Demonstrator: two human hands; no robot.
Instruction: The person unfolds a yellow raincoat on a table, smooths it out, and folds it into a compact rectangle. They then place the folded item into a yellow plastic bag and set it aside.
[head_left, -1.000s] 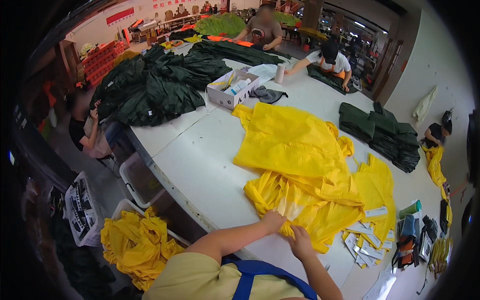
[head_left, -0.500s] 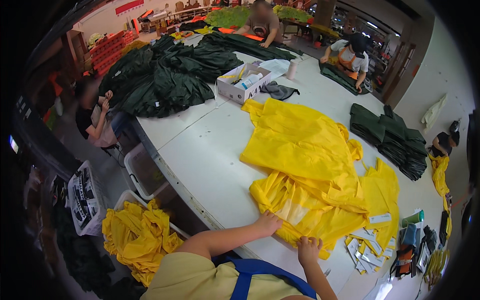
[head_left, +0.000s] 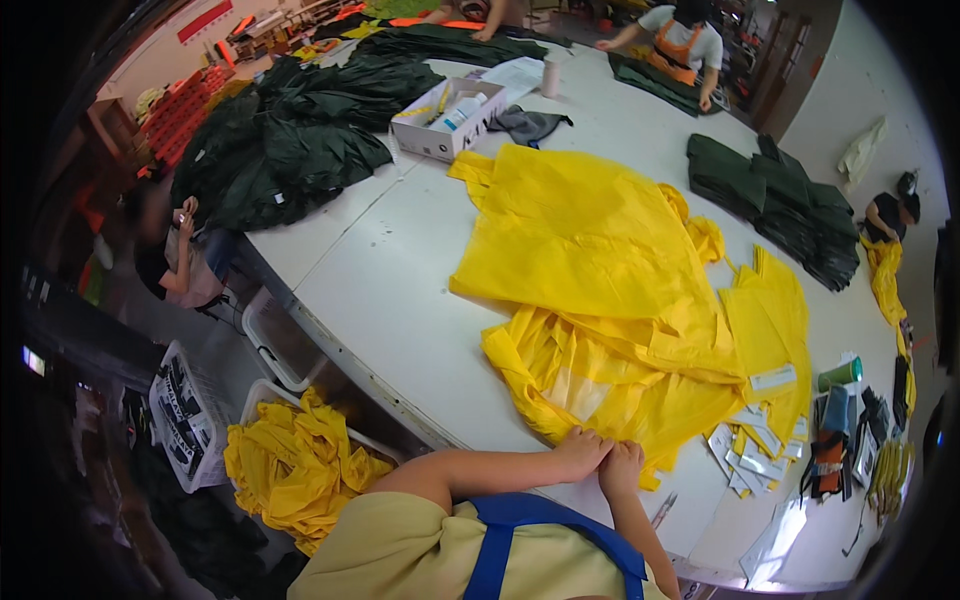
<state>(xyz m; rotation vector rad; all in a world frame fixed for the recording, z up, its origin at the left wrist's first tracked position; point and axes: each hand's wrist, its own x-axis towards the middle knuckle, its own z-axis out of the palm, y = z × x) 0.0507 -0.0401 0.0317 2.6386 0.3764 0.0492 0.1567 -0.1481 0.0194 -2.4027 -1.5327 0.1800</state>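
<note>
A large yellow garment of thin, slightly shiny cloth lies spread and rumpled on the white table. At its near edge my left hand and my right hand are side by side, almost touching. Both have their fingers bent over the hem and pinch the cloth; my fingertips are partly hidden. Just left of my hands the cloth is bunched, with a paler panel showing. A second folded yellow piece lies to the right, with white labels scattered near its lower end.
Dark green garments are heaped at the far left; folded ones are stacked at the right. An open box with a bottle sits beyond the yellow cloth. A bin of yellow cloth stands at lower left. Co-workers work around the table.
My left hand has moved right along the hem, up against my right hand. Both hands now pinch the edge together. The whole view has shifted a little.
</note>
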